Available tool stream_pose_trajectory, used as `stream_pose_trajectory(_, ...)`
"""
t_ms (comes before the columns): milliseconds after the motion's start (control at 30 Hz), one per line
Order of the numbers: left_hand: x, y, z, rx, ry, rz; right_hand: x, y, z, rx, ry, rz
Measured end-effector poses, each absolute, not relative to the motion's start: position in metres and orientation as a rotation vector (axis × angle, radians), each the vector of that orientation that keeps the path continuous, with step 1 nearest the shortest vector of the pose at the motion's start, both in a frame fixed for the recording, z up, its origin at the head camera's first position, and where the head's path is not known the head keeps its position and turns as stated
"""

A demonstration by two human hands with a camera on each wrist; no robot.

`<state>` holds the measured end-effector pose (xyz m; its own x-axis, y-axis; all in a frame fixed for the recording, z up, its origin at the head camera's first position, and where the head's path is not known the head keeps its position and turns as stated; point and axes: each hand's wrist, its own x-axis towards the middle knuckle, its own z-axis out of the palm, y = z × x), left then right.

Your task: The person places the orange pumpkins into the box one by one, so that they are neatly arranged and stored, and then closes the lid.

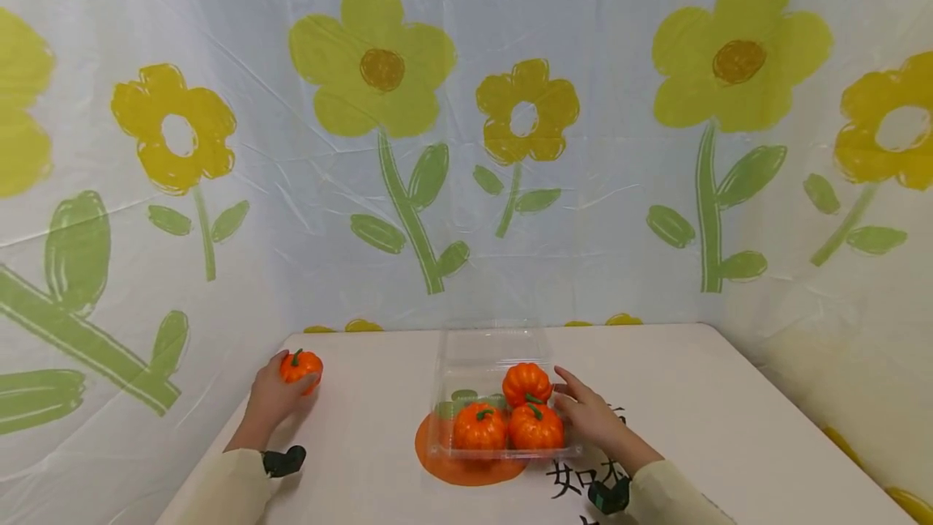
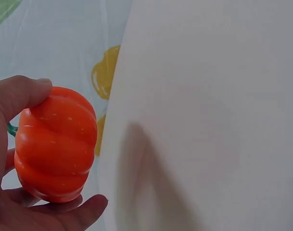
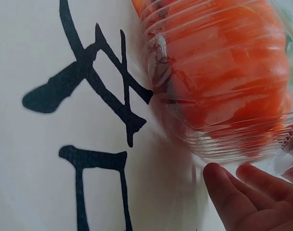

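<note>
My left hand (image 1: pixel 268 399) grips a small orange toy pumpkin (image 1: pixel 300 366) with a green stem at the table's far left. In the left wrist view, its thumb lies over the top of this pumpkin (image 2: pixel 57 144) and the fingers curl beneath. A clear plastic box (image 1: pixel 441 454) stands mid-table with its lid (image 1: pixel 496 347) raised behind. Inside are three more orange pumpkins: front left (image 1: pixel 479 428), front right (image 1: pixel 538 431) and back right (image 1: pixel 526 384). Beside the box's right wall is my right hand (image 1: pixel 592 420), fingers extended, fingertips right at the ribbed plastic (image 3: pixel 218 147).
The pale table (image 1: pixel 364 395) bears a printed orange patch (image 1: pixel 466 472) under the box and black lettering (image 1: pixel 563 478) near its front right. A flower-patterned cloth (image 1: pixel 612 225) hangs behind the table and along both sides.
</note>
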<state>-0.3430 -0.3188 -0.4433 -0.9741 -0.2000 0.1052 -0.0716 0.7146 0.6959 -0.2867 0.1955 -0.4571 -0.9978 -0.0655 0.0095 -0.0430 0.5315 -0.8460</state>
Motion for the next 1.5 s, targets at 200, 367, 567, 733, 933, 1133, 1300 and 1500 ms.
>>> stream_pose_trajectory(200, -0.343, -0.306, -0.438, 0.199, -2.714, -1.166, -0.287, 0.196, -0.455, -0.095, 2.729, -1.503)
stream_pose_trajectory(367, -0.342, -0.297, -0.437, 0.146, -2.703, -1.174, -0.288, 0.195, -0.454, -0.081, 2.72, -1.501)
stream_pose_trajectory(567, -0.34, -0.289, -0.434, 0.113, -2.7, -1.194, -0.288, 0.196, -0.455, -0.082, 2.725, -1.5)
stream_pose_trajectory(733, -0.337, -0.282, -0.435, 0.11, -2.705, -1.193, -0.288, 0.197, -0.458, -0.086, 2.72, -1.507)
stream_pose_trajectory(933, -0.335, -0.276, -0.436, 0.098, -2.716, -1.207, -0.288, 0.196, -0.458, -0.095, 2.738, -1.491)
stream_pose_trajectory(1133, -0.334, -0.268, -0.433, 0.078, -2.715, -1.24, -0.288, 0.196, -0.456, -0.094, 2.738, -1.491)
stream_pose_trajectory(1300, -0.336, -0.266, -0.436, 0.061, -2.712, -1.233, -0.289, 0.196, -0.457, -0.097, 2.735, -1.495)
stream_pose_trajectory(1500, -0.333, -0.263, -0.439, 0.056, -2.712, -1.222, -0.289, 0.196, -0.46, -0.073, 2.72, -1.508)
